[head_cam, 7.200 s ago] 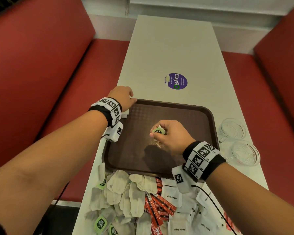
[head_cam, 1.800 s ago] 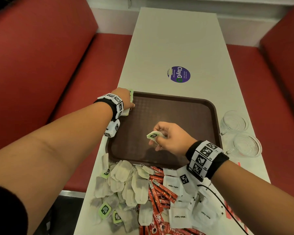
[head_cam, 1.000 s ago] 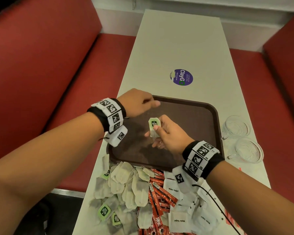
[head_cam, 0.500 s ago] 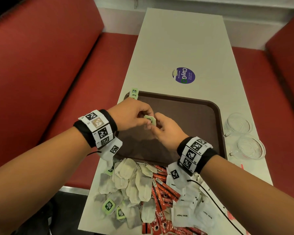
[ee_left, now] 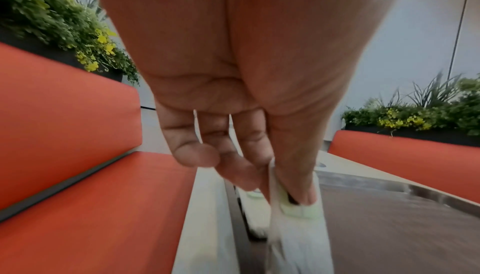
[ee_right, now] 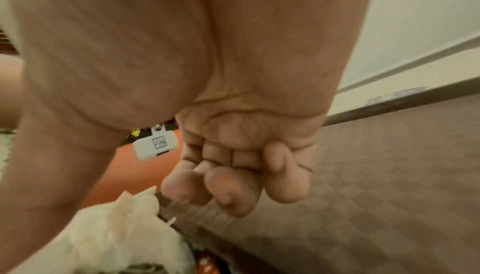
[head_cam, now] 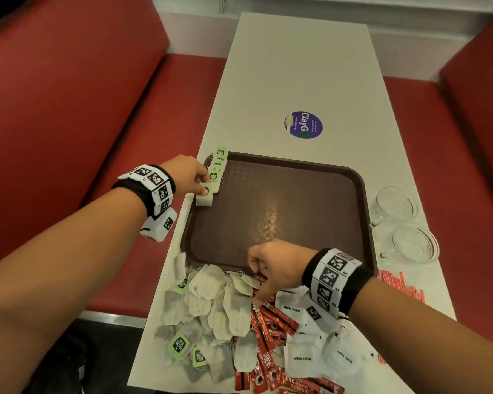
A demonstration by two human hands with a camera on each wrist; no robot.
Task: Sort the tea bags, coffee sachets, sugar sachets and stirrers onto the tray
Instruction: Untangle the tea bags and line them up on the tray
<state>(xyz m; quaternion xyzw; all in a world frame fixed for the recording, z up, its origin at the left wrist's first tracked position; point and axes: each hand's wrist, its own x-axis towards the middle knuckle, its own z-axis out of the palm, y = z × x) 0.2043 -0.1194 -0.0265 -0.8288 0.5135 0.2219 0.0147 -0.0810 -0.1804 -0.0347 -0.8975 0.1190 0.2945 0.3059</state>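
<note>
- Tea bag (head_cam: 204,198) hangs pinched in the left hand (head_cam: 186,173) over the brown tray's (head_cam: 359,189) left rim; the right hand (head_cam: 273,265), fingers curled and holding nothing, hovers over the loose pile (head_cam: 219,302) on the surface (head_cam: 296,66).
- Left wrist: thumb and fingers (ee_left: 298,180) pinch the bag's tag (ee_left: 298,209).
- Right wrist: curled fingers (ee_right: 233,186) hold nothing.

Tray (head_cam: 310,177): brown plastic, fine crosshatch texture, semi-gloss with a light glare patch. Table (head_cam: 296,66): smooth matt cream laminate. Sticker (head_cam: 303,125): glossy purple print. Tea bags (head_cam: 228,302): thin, porous filter paper, matt, crinkled; green card tags (head_cam: 178,344). Coffee sachets (head_cam: 271,322): shiny red foil-like film. Sugar sachets (head_cam: 305,354): matt white paper, creased. Cups (head_cam: 393,206): clear ribbed glass or plastic, cannot tell which. Benches (head_cam: 69,109): red upholstery, smooth, slight sheen. Wristbands (head_cam: 151,189): black cloth, white printed marker tiles.
</note>
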